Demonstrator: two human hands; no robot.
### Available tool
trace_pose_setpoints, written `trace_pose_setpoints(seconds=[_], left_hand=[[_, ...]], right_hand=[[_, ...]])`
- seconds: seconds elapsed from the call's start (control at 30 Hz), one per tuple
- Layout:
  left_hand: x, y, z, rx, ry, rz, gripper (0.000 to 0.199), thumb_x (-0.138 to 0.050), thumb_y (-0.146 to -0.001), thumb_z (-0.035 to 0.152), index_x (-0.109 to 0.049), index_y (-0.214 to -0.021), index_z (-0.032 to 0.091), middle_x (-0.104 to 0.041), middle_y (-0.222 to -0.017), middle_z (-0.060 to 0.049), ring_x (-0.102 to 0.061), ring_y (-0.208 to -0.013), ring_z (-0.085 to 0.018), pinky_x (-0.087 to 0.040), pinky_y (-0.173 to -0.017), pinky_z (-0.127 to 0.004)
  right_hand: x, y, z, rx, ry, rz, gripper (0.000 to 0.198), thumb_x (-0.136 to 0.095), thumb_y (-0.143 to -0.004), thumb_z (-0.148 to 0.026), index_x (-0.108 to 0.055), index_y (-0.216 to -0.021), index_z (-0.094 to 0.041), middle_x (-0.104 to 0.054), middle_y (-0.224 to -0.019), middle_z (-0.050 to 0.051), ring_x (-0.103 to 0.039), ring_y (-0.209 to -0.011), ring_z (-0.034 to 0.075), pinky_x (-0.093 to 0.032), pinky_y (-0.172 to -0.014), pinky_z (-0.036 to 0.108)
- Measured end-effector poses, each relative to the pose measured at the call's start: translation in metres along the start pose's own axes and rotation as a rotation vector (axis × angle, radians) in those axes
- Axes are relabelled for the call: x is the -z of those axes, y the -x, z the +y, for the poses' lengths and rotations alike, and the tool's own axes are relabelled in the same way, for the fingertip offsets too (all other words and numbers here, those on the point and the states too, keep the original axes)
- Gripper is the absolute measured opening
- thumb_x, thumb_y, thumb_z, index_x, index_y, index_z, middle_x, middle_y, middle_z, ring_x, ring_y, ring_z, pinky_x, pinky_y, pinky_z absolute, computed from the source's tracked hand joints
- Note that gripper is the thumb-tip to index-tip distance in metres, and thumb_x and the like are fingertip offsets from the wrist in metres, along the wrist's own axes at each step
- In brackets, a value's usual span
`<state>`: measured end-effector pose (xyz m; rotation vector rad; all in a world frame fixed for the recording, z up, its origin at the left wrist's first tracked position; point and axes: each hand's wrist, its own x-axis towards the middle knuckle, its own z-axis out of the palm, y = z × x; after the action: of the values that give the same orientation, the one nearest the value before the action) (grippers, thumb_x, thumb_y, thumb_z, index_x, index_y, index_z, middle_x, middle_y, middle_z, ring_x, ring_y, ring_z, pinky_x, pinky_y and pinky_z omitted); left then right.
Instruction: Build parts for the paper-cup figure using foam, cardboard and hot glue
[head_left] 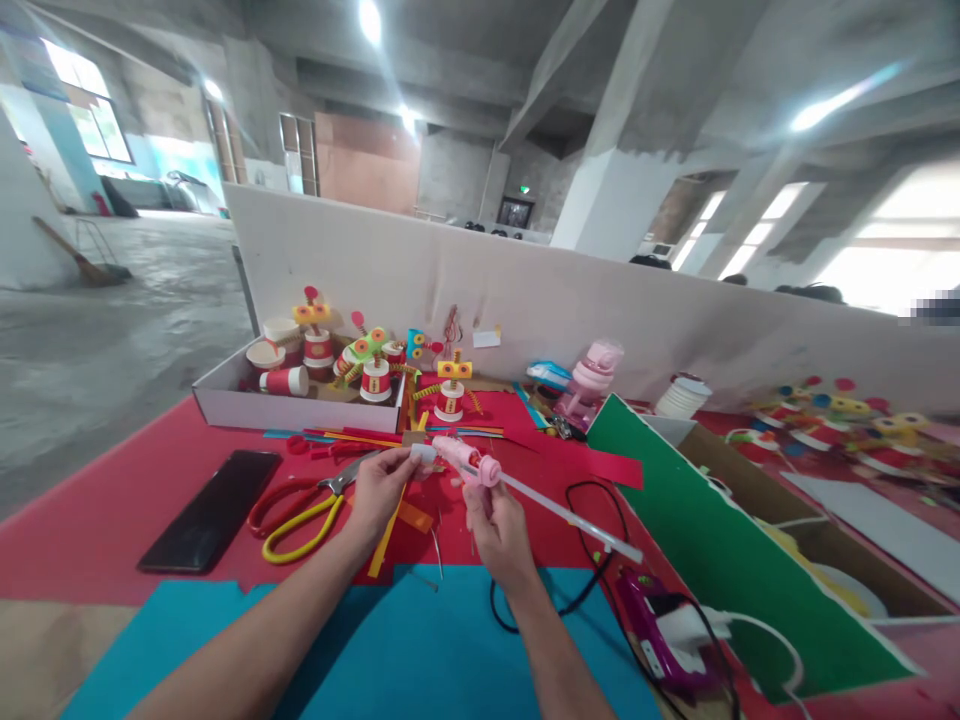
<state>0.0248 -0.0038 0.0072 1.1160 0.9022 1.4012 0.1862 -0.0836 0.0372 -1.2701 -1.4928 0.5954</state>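
My right hand (499, 525) is wrapped round the handle of a pink glue gun (466, 460), its nozzle pointing left. A long translucent glue stick (574, 517) juts from the back of the gun. Between the fingertips of my left hand (381, 490) is a small pale paper piece (424, 454), close to the nozzle; whether they touch I cannot tell. Scissors (300, 510) with red and yellow handles lie left of my left wrist. Orange and yellow paper strips (388, 530) lie beneath my hands.
A black phone (211, 512) lies at the left. Behind it stands a white box (300, 412) with paper-cup figures; another cup figure (451, 395) stands beside it. At the right are a green-sided box (712, 540), a purple power strip (667, 640) and a black cable (499, 615).
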Motion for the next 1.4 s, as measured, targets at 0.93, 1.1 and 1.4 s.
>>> trace_pose_setpoints(seconds=[0.93, 1.1, 1.4], left_hand=[[0.001, 0.001, 0.004, -0.124, -0.156, 0.011, 0.022, -0.070, -0.070, 0.034, -0.074, -0.080, 0.014, -0.071, -0.068, -0.002, -0.064, -0.066, -0.015, -0.050, -0.064, -0.023], [-0.001, 0.002, 0.007, -0.125, -0.157, 0.014, 0.022, -0.071, -0.070, 0.033, -0.074, -0.080, 0.014, -0.071, -0.066, -0.002, -0.064, -0.063, -0.015, -0.050, -0.062, -0.022], [-0.001, 0.003, 0.009, -0.106, -0.131, -0.002, 0.021, -0.070, -0.071, 0.035, -0.074, -0.078, 0.015, -0.071, -0.066, -0.002, -0.066, -0.064, -0.016, -0.053, -0.066, -0.024]], right_hand=[[-0.006, 0.010, -0.009, 0.117, 0.179, -0.033, 0.028, -0.041, -0.093, -0.039, -0.058, -0.097, -0.017, -0.064, -0.076, 0.006, -0.064, -0.078, 0.020, -0.050, -0.067, 0.027], [-0.005, 0.010, -0.008, 0.127, 0.197, -0.028, 0.029, -0.040, -0.093, -0.039, -0.059, -0.096, -0.017, -0.063, -0.071, 0.005, -0.063, -0.072, 0.020, -0.049, -0.062, 0.026], [-0.002, 0.011, -0.009, 0.138, 0.243, -0.012, 0.033, -0.038, -0.094, -0.041, -0.060, -0.095, -0.017, -0.064, -0.068, 0.005, -0.062, -0.067, 0.019, -0.048, -0.058, 0.026]])
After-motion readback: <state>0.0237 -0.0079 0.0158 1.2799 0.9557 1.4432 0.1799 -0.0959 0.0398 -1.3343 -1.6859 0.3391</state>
